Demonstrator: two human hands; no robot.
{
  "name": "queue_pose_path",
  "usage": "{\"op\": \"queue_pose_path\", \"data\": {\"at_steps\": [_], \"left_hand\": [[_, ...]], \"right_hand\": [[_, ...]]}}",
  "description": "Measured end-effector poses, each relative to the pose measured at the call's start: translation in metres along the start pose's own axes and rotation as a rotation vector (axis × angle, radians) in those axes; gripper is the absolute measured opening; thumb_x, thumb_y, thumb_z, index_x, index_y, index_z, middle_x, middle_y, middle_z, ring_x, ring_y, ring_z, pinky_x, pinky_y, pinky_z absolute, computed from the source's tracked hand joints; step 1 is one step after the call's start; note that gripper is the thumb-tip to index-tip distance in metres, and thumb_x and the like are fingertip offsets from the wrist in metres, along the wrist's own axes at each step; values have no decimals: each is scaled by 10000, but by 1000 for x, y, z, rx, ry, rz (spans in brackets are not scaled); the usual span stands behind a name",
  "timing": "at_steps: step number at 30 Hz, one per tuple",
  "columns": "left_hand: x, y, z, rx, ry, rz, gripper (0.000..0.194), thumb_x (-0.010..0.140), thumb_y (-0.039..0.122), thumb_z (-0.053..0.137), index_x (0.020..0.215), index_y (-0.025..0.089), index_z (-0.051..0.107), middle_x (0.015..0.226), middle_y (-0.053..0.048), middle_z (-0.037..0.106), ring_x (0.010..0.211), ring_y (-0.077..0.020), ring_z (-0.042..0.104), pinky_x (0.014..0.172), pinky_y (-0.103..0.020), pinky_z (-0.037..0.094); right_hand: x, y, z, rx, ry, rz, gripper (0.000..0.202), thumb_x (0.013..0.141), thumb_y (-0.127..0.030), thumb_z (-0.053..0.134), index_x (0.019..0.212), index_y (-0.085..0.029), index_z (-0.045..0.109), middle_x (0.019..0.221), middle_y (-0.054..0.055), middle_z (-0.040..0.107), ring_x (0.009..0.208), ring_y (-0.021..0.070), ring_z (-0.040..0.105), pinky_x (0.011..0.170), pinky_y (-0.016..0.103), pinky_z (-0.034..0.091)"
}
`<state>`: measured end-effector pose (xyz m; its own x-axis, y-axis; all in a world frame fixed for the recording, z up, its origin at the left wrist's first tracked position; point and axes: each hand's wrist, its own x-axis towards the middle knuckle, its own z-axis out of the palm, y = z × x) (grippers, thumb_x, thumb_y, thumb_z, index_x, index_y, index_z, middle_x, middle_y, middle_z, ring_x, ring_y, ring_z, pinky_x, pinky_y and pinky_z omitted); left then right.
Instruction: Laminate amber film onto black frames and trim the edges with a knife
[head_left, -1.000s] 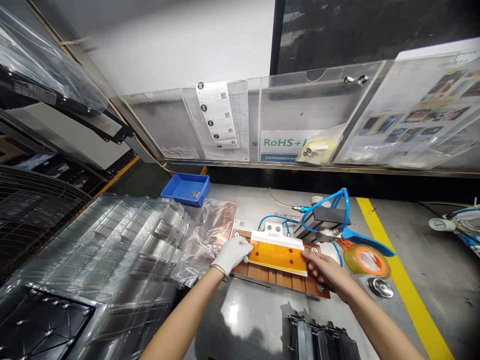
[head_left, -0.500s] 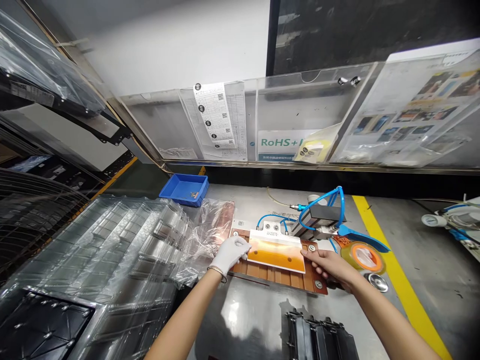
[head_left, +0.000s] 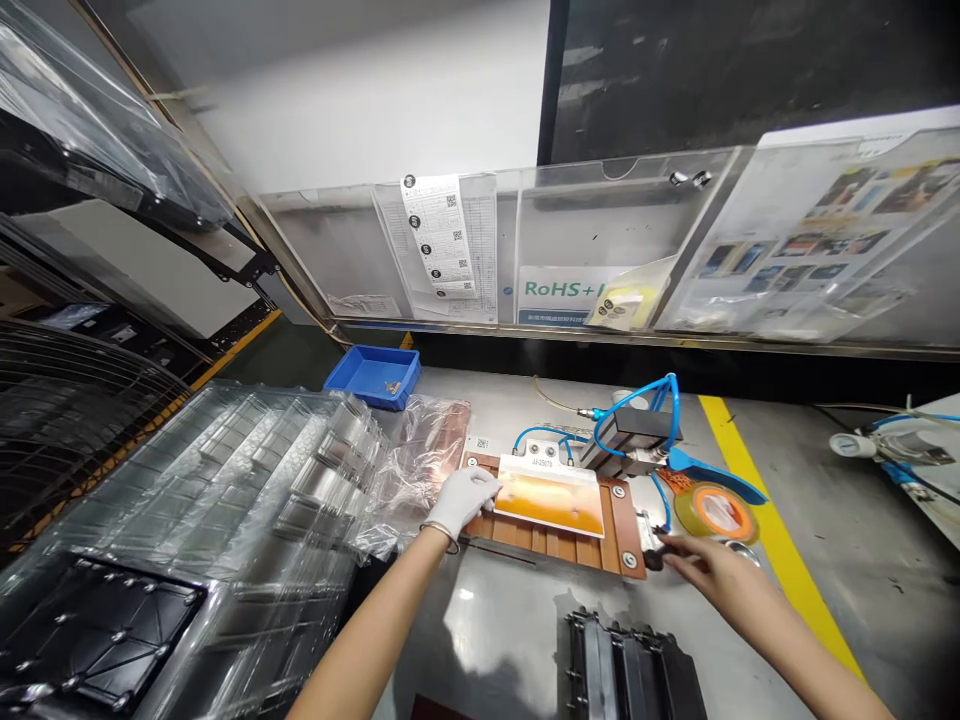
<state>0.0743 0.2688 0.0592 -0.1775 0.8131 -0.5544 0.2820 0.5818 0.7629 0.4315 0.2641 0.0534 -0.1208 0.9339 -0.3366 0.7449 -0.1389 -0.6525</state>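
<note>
My left hand (head_left: 463,503), in a white glove, pinches the left edge of a glossy orange sheet with a white border (head_left: 551,502). The sheet lies on a copper-brown ribbed fixture (head_left: 611,560) with round metal fasteners near its corners. A white label plate (head_left: 541,462) stands along the sheet's back edge. My right hand (head_left: 709,570), bare, is at the fixture's right end. Its thumb and fingers close on a small silver-and-black air valve (head_left: 651,545), partly hidden by the fingertips. A blue hose runs down toward this valve.
Clear plastic trays (head_left: 247,480) fill the left side, beside a blue bin (head_left: 375,375). A pneumatic block with blue hoses (head_left: 637,430) stands behind the fixture. An orange-cored tape roll (head_left: 716,512) sits right. Black ribbed parts (head_left: 630,665) lie in front.
My right hand has left the sheet's right edge and moved right to the valve. My left hand stays at the sheet's left edge. The view has shifted slightly.
</note>
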Motion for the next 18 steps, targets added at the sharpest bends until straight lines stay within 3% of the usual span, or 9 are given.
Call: {"op": "queue_pose_path", "data": {"at_steps": [5,10,12,15,16,18], "left_hand": [[-9,4,-6,30,43,40,204,830,328,645,753,155,570,573,60,519,482,-84,446,491,-225,360],[-46,-17,-6,33,261,123,245,822,436,588,796,197,539,674,44,473,669,-130,492,687,-267,428],[-77,-34,11,24,267,117,264,859,459,501,932,207,534,740,32,489,699,-141,515,727,-288,451],[-132,-62,58,35,76,24,421,783,408,554,1142,190,554,865,-37,582,613,-168,554,605,-337,489],[-149,-69,76,52,20,7,544,696,355,640,1205,181,554,935,-73,602,674,-200,592,655,-366,510],[-174,-78,110,93,-142,97,770,579,273,728,1316,231,510,1191,-117,593,1028,-293,596,907,-391,480]], "right_hand": [[-6,-5,10,-13,100,-4,546,659,-576,513,1061,-228,638,926,104,709,772,322,652,754,454,477],[-56,11,14,61,146,38,720,760,-671,450,1299,-196,504,1139,116,638,883,265,650,833,405,512],[-82,26,18,115,109,87,729,775,-693,461,1319,-209,498,1157,110,637,943,265,641,854,389,510],[-119,48,32,187,22,182,706,794,-715,467,1305,-232,529,1195,103,642,1013,277,627,870,378,504],[-128,54,39,214,0,205,701,801,-720,461,1300,-234,537,1226,103,637,1047,283,619,885,376,501],[-144,60,51,273,-23,241,700,806,-728,452,1291,-233,551,1283,99,622,1111,293,600,903,371,501]]}}
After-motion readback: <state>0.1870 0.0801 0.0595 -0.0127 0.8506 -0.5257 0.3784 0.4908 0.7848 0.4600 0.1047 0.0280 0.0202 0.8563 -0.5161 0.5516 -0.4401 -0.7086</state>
